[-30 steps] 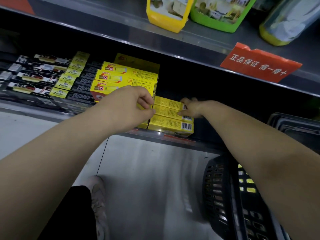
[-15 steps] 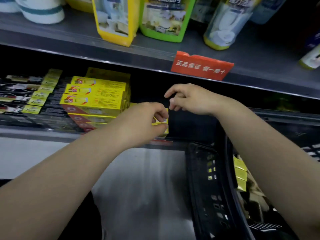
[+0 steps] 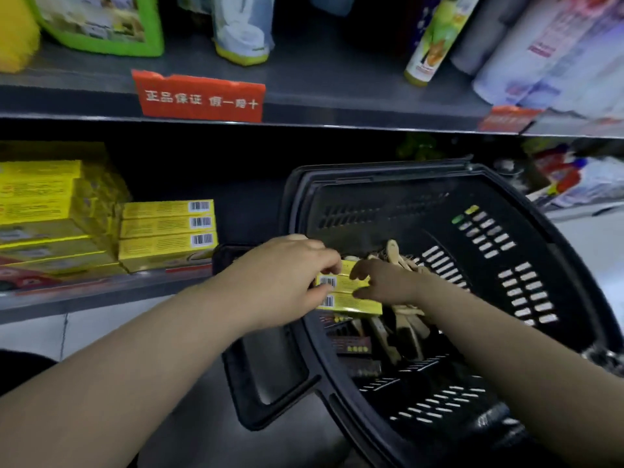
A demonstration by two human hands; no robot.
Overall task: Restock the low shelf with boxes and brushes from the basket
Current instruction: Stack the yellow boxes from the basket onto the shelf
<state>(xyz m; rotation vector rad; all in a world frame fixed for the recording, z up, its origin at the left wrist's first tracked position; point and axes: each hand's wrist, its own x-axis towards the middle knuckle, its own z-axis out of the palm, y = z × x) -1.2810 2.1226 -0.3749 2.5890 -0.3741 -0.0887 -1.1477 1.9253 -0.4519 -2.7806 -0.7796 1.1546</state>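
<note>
A black plastic basket [image 3: 526,231] stands on the floor at the right. Inside it lie yellow boxes [image 3: 351,300] with barcodes, wooden brushes [image 3: 401,319] and dark packets beneath. My left hand [image 3: 287,278] pinches the left end of the yellow boxes in the basket. My right hand [image 3: 385,282] grips their right side with curled fingers. On the low shelf [image 3: 101,292] at the left, three yellow boxes [image 3: 167,236] lie stacked beside a taller pile of yellow boxes [image 3: 50,211].
The upper shelf [image 3: 304,106] carries bottles and green and yellow packs, with a red label [image 3: 199,96] on its edge. More packaged goods [image 3: 574,180] sit behind the basket at the right. Grey floor lies under my arms.
Both hands left the stacked boxes on the low shelf and moved right and down into the basket. They now hold yellow boxes there. The view turned right.
</note>
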